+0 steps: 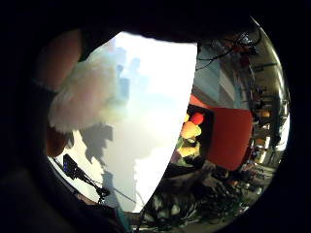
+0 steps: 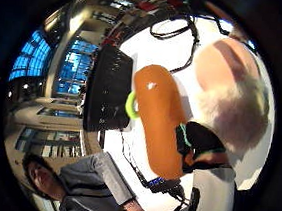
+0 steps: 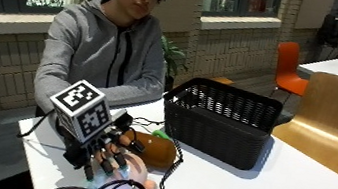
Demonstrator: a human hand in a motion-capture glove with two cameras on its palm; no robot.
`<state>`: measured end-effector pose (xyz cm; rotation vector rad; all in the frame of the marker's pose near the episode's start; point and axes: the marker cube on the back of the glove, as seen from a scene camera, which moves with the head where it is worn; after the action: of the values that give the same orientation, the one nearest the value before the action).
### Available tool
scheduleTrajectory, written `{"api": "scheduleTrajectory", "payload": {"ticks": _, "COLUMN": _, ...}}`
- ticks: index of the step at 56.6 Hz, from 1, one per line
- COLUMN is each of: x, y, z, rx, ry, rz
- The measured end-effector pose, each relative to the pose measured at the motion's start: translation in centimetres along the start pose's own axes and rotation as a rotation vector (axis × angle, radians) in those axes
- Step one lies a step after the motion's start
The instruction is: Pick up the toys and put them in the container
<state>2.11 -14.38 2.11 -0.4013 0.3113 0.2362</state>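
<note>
1. The right hand (image 3: pixel 103 153) sits on the white-and-pink plush toy (image 3: pixel 123 178) on the counter (image 3: pixel 289 188), fingers (image 3: pixel 107 162) curled over it.
2. Gather the soft body fully before lifting.
3. An orange toy (image 3: pixel 154 150) lies just beyond the fingers; avoid dragging it.
4. Carry to the black basket (image 3: pixel 222 120), farther past it.

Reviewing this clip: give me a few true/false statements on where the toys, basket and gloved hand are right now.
1. The black basket stands upright on the white table. True.
2. The gloved right hand is over the basket. False: it rests on the pink-and-white plush toy on the table.
3. The orange toy lies inside the basket. False: it lies on the table beside it.
4. The basket already holds toys. True.
</note>
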Motion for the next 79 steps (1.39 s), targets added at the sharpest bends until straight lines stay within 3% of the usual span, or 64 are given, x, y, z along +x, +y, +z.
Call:
{"api": "scheduleTrajectory", "payload": {"ticks": 9, "x": 0.2, "y": -2.2, "z": 1.4, "rx": -0.116, "ry": 0.063, "rz": 0.077}}
{"api": "scheduleTrajectory", "payload": {"ticks": 19, "x": 0.2, "y": -3.1, "z": 3.5, "rx": -0.103, "ry": 0.116, "rz": 0.107}}
{"api": "scheduleTrajectory", "payload": {"ticks": 48, "x": -1.3, "y": -4.3, "z": 3.9, "rx": 0.244, "ry": 0.174, "rz": 0.048}}
{"api": "scheduleTrajectory", "payload": {"ticks": 68, "x": -9.1, "y": -2.3, "z": -5.5, "rx": 0.412, "ry": 0.127, "rz": -0.167}}
{"api": "scheduleTrajectory", "payload": {"ticks": 79, "x": -15.6, "y": -0.9, "z": -6.5, "rx": 0.434, "ry": 0.044, "rz": -0.335}}
